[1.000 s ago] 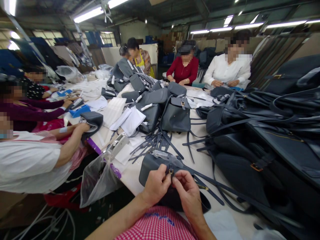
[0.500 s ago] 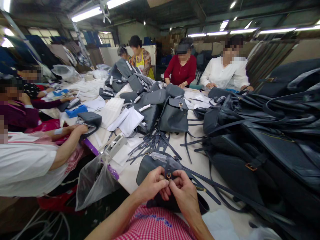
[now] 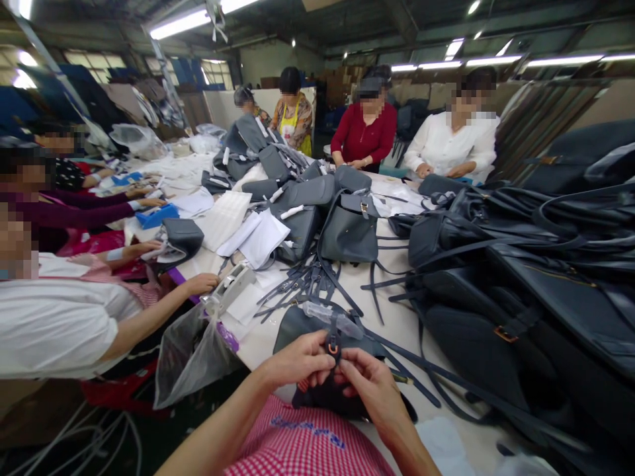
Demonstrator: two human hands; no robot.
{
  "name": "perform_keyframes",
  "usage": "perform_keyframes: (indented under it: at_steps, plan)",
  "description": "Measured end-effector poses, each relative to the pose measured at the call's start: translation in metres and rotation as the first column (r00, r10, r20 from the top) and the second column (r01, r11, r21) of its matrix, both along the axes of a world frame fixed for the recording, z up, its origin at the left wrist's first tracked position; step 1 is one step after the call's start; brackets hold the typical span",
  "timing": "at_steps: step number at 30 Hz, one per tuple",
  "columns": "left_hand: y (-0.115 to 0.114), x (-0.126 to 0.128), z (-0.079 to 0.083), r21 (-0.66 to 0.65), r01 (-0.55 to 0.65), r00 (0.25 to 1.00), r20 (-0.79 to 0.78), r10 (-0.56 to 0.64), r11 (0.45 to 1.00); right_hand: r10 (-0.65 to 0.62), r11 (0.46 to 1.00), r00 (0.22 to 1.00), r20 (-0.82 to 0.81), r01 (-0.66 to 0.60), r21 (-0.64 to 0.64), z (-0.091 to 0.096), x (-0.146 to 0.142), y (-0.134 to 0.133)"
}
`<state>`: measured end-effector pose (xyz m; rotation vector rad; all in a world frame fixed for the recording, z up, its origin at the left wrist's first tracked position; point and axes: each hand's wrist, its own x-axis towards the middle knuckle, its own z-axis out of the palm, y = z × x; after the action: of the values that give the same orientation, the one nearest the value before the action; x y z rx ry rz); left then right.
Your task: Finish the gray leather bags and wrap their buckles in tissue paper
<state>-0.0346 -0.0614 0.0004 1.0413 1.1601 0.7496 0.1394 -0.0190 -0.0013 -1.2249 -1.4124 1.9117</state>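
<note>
A dark leather bag (image 3: 292,330) lies at the table's near edge, against my checked apron. Its short strap (image 3: 334,324) carries a small gold-coloured buckle (image 3: 333,348). My left hand (image 3: 306,360) pinches the strap's end just beside the buckle, thumb on top. With thumb and fingers together, my right hand (image 3: 361,373) grips the same strap end from the other side. The fingertips hide the strap's tip. Clear plastic wrap (image 3: 322,312) covers part of the bag above the buckle.
Loose dark straps (image 3: 302,284) and a finished-looking bag (image 3: 350,231) lie beyond my hands. A large pile of bags (image 3: 520,284) rises on the right. A grey tape dispenser (image 3: 235,287) stands left, near a co-worker's hand (image 3: 202,284). Several people work around the table.
My hands have shifted slightly on the strap, and the right hand sits a little lower and further right. At left, a co-worker's hand has left a bag and reached the dispenser.
</note>
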Motion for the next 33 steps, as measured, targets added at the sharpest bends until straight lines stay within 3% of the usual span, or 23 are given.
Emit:
perform_keyframes:
  at_steps: [2, 7, 9, 12, 15, 17, 19, 21, 23, 25, 27, 29, 31, 33]
  plan:
    - [0.000, 0.002, 0.001, 0.025, -0.016, 1.000, -0.001, 0.016, 1.000, -0.007, 0.999, 1.000, 0.013, 0.006, 0.049, -0.002, 0.000, 0.000]
    - [-0.003, 0.007, 0.013, 0.239, -0.127, 0.988, -0.051, 0.143, 0.963, -0.051, 0.960, 0.998, -0.036, 0.059, 0.274, -0.010, -0.002, -0.004]
    - [-0.006, 0.010, 0.015, 0.183, -0.144, 0.988, -0.031, 0.152, 0.973, -0.026, 0.957, 0.998, -0.049, 0.040, 0.289, -0.011, -0.003, -0.006]
    - [-0.008, 0.014, 0.012, -0.009, -0.160, 0.978, 0.133, 0.160, 0.987, 0.021, 0.940, 0.999, -0.024, -0.012, 0.340, -0.013, -0.002, -0.008]
    - [-0.007, 0.013, 0.009, -0.159, -0.259, 0.893, 0.336, 0.298, 0.953, -0.018, 0.849, 0.994, 0.104, -0.040, 0.527, -0.016, 0.001, -0.008]
    - [-0.007, 0.012, 0.008, -0.173, -0.347, 0.840, 0.380, 0.387, 0.922, -0.075, 0.776, 0.982, 0.174, -0.052, 0.629, -0.018, 0.002, -0.007]
    - [-0.009, 0.012, 0.007, -0.060, -0.429, 0.861, 0.274, 0.429, 0.901, -0.097, 0.782, 0.979, 0.181, -0.038, 0.622, -0.019, 0.001, -0.007]
    - [-0.012, 0.015, 0.007, 0.201, -0.452, 0.890, 0.036, 0.454, 0.869, -0.075, 0.863, 0.989, 0.129, -0.001, 0.506, -0.019, -0.001, -0.007]
    - [-0.015, 0.019, 0.007, 0.533, -0.323, 0.835, -0.228, 0.500, 0.782, -0.056, 0.931, 0.998, 0.043, 0.037, 0.363, -0.019, -0.003, -0.008]
    - [-0.017, 0.020, 0.006, 0.763, -0.083, 0.701, -0.412, 0.582, 0.641, -0.075, 0.956, 0.997, -0.031, 0.080, 0.281, -0.019, -0.005, -0.010]
    - [-0.017, 0.020, 0.005, 0.861, 0.117, 0.545, -0.473, 0.693, 0.495, -0.119, 0.960, 0.990, -0.078, 0.135, 0.247, -0.019, -0.007, -0.011]
    - [-0.017, 0.018, 0.004, 0.889, 0.233, 0.427, -0.457, 0.780, 0.393, -0.163, 0.947, 0.981, -0.102, 0.185, 0.264, -0.019, -0.008, -0.012]
    - [-0.017, 0.015, 0.004, 0.885, 0.307, 0.395, -0.453, 0.800, 0.350, -0.172, 0.899, 0.981, -0.085, 0.192, 0.395, -0.017, -0.008, -0.011]
    - [-0.016, 0.014, 0.005, 0.850, 0.363, 0.453, -0.519, 0.725, 0.382, -0.147, 0.788, 0.988, -0.035, 0.139, 0.599, -0.014, -0.007, -0.010]
